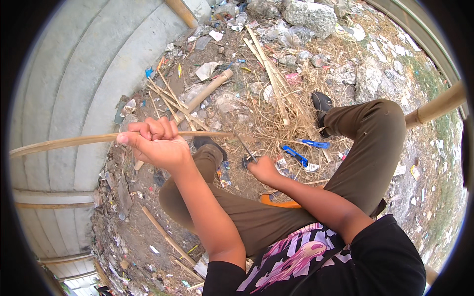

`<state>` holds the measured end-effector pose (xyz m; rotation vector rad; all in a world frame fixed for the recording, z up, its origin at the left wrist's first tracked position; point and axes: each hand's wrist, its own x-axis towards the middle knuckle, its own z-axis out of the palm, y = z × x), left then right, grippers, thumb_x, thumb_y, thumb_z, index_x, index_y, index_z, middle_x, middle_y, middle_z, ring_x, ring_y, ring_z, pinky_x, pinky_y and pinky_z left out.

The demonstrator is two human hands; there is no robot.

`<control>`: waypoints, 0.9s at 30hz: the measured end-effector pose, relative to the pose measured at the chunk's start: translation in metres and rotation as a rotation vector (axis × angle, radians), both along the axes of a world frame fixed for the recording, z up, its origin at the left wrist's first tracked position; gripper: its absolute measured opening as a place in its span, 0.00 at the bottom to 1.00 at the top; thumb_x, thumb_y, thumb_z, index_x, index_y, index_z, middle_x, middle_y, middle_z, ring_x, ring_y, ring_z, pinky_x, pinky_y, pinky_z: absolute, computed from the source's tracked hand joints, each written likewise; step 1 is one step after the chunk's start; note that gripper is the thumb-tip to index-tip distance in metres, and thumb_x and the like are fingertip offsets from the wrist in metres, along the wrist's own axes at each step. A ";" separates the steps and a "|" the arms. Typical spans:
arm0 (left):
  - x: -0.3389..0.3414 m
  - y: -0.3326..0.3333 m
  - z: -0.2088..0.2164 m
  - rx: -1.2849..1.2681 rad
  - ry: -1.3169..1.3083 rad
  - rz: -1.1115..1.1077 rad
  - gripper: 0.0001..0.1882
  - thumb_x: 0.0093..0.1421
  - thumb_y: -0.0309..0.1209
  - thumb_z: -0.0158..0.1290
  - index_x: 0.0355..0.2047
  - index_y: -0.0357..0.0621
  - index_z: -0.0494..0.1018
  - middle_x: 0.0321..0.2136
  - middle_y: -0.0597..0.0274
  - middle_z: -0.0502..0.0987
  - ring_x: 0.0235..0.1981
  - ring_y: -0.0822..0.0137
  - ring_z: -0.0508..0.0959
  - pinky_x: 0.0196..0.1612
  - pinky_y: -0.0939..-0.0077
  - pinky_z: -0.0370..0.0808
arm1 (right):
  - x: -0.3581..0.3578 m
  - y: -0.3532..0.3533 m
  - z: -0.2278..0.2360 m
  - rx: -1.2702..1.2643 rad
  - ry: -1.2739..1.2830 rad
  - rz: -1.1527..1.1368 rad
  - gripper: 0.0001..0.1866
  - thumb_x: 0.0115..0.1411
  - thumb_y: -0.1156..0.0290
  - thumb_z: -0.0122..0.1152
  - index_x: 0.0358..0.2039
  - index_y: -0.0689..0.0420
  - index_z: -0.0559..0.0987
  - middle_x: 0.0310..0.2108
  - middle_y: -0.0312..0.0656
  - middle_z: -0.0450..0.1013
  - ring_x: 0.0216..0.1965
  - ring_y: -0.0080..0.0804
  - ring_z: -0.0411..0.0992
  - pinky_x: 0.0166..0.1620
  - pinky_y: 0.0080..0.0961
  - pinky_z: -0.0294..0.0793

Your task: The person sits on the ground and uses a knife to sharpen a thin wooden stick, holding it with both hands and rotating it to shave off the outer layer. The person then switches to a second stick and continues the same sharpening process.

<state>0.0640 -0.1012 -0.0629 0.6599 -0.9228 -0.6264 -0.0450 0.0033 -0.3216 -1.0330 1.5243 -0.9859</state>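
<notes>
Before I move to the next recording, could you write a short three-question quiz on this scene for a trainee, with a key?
1. Which hand grips the long, thin, tan bamboo strip?
2. True or false: the blue cutter with black trim lies on the littered dirt ground, in neither hand.
3. Choose one. The tip of the slim, dark metal blade held in the right hand is nearest to:
A) the large grey boulder
B) the strip's end
C) the black right shoe

Key:
1. The left hand, its fingers closed around the strip.
2. True.
3. B.
</notes>
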 end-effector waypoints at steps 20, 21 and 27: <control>0.017 0.001 -0.005 0.034 -0.037 0.310 0.33 0.67 0.65 0.40 0.20 0.52 0.50 0.12 0.73 0.47 0.12 0.79 0.46 0.15 0.78 0.40 | -0.009 -0.020 0.071 0.016 0.060 0.141 0.17 0.53 0.62 0.59 0.23 0.67 0.77 0.16 0.56 0.72 0.19 0.48 0.73 0.29 0.44 0.72; 0.015 -0.003 -0.004 0.034 -0.035 0.325 0.33 0.66 0.65 0.40 0.20 0.52 0.50 0.12 0.73 0.47 0.11 0.79 0.46 0.15 0.78 0.41 | -0.014 -0.022 0.085 -0.075 0.000 0.085 0.17 0.53 0.63 0.59 0.24 0.68 0.77 0.16 0.57 0.72 0.20 0.48 0.73 0.29 0.44 0.72; -0.007 -0.014 -0.005 0.002 -0.107 0.275 0.33 0.66 0.66 0.39 0.20 0.51 0.50 0.12 0.73 0.48 0.11 0.78 0.48 0.14 0.80 0.45 | -0.016 -0.004 0.024 0.151 0.100 0.071 0.16 0.54 0.64 0.61 0.24 0.68 0.78 0.16 0.58 0.72 0.19 0.47 0.74 0.28 0.42 0.72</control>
